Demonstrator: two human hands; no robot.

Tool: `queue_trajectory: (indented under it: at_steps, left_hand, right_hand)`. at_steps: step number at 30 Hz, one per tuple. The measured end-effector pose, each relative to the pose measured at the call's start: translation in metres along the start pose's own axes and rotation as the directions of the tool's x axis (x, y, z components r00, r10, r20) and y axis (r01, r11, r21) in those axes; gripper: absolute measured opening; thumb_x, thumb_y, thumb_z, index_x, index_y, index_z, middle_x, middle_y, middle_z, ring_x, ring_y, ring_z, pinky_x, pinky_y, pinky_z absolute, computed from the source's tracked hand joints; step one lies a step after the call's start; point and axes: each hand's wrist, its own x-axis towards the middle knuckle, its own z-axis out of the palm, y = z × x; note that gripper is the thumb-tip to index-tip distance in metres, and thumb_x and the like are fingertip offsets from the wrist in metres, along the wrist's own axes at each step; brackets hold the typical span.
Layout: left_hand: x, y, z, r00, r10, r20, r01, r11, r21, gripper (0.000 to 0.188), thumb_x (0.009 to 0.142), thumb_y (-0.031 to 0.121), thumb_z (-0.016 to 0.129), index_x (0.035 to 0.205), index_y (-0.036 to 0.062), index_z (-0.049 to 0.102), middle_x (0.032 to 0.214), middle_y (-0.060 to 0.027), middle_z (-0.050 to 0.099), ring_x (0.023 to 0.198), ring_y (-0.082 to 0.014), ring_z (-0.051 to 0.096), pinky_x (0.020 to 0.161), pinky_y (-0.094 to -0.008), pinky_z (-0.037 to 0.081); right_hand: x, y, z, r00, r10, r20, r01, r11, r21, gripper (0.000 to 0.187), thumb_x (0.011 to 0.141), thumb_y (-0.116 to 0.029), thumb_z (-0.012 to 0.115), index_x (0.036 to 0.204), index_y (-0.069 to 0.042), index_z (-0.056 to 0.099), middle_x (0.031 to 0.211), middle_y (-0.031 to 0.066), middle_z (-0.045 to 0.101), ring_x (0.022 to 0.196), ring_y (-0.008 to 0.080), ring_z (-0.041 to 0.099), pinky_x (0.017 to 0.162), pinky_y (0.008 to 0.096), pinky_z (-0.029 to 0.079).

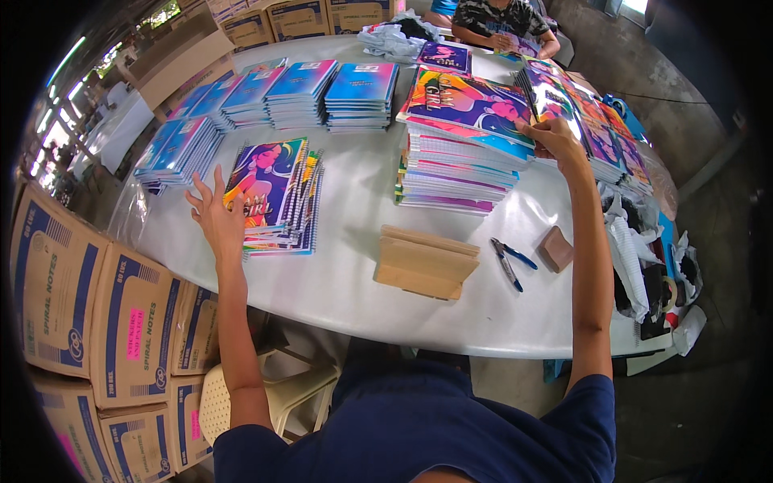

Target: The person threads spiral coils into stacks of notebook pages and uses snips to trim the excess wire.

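At the left, my left hand [216,213] is open, its fingers spread beside the left edge of a short stack of spiral notebooks [266,181] with a colorful illustrated cover. The wire bindings on that stack face right. My right hand [557,143] is closed on the right corner of the top notebook [467,109], which lies on a tall stack of notebooks [455,173]. The fingertips pinch this corner, and the notebook sits slightly askew over the pile.
Blue notebook stacks [361,92] line the far left of the white table [338,294]. Near the front are a folded cardboard piece [427,266], pens [509,262] and a brown block [555,249]. Cartons [133,330] stand at the left. A person [503,28] sits across; more notebooks [596,121] lie right.
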Motion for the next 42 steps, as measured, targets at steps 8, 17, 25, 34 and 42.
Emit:
queue_trajectory:
  at_steps: [8, 17, 25, 34, 42]
  left_hand:
    - [0.001, 0.100, -0.016, 0.988, 0.154, -0.032, -0.152, 0.881, -0.449, 0.070, 0.081, 0.017, 0.072, 0.143, 0.0180, 0.041, 0.155, -0.0154, 0.023, 0.142, -0.0455, 0.012, 0.112, -0.0567, 0.019]
    - [-0.009, 0.195, -0.039, 0.769, 0.474, 0.428, 0.451, 0.072, -0.890, 0.060, 0.090, 0.020, 0.065, 0.139, -0.0038, 0.041, 0.143, -0.0174, 0.044, 0.132, -0.0219, 0.041, 0.108, -0.0342, 0.031]
    - [-0.053, 0.196, -0.017, 0.601, 0.722, 0.343, 0.429, 0.070, -0.900, 0.044, 0.099, 0.021, 0.050, 0.137, -0.0012, 0.046, 0.140, -0.0065, 0.049, 0.121, -0.0150, 0.048, 0.095, -0.0282, 0.043]
    - [-0.140, 0.171, 0.042, 0.742, 0.465, 0.484, 0.523, 0.052, -0.851, 0.099, 0.084, 0.051, 0.066, 0.152, 0.0061, 0.009, 0.154, -0.0119, 0.021, 0.136, -0.0203, 0.030, 0.111, -0.0337, 0.025]
    - [-0.132, 0.129, 0.052, 0.864, 0.266, 0.427, 0.387, 0.189, -0.902, 0.104, 0.082, 0.068, 0.054, 0.152, 0.0088, 0.008, 0.156, -0.0162, 0.018, 0.142, -0.0303, 0.022, 0.114, -0.0438, 0.017]
  right_hand:
    - [0.008, 0.013, -0.016, 0.884, -0.370, -0.287, 0.352, 0.929, -0.112, 0.030, 0.077, -0.022, 0.076, 0.090, 0.003, 0.065, 0.075, 0.0030, 0.060, 0.065, 0.0094, 0.052, 0.063, 0.0225, 0.041]
    - [-0.175, 0.016, 0.043, 0.869, -0.341, -0.359, 0.487, 0.717, 0.499, 0.027, 0.077, 0.008, 0.072, 0.078, -0.004, 0.049, 0.069, -0.0058, 0.044, 0.071, 0.0061, 0.052, 0.066, 0.0221, 0.046]
    - [-0.196, 0.120, 0.103, 0.913, -0.349, -0.213, 0.407, 0.821, 0.400, 0.020, 0.077, 0.011, 0.070, 0.095, 0.002, 0.064, 0.088, 0.0090, 0.071, 0.082, 0.0145, 0.067, 0.074, 0.0290, 0.054]
    - [-0.219, 0.118, 0.141, 0.960, -0.187, 0.208, 0.165, 0.979, 0.117, 0.056, 0.077, 0.016, 0.054, 0.128, -0.002, 0.042, 0.121, 0.0165, 0.050, 0.108, 0.0275, 0.051, 0.090, 0.0360, 0.044]
    - [-0.117, 0.180, 0.027, 0.862, -0.282, -0.422, 0.171, 0.944, -0.282, 0.023, 0.074, 0.004, 0.055, 0.092, -0.002, 0.068, 0.087, 0.0152, 0.067, 0.078, 0.0300, 0.065, 0.065, 0.0387, 0.050]
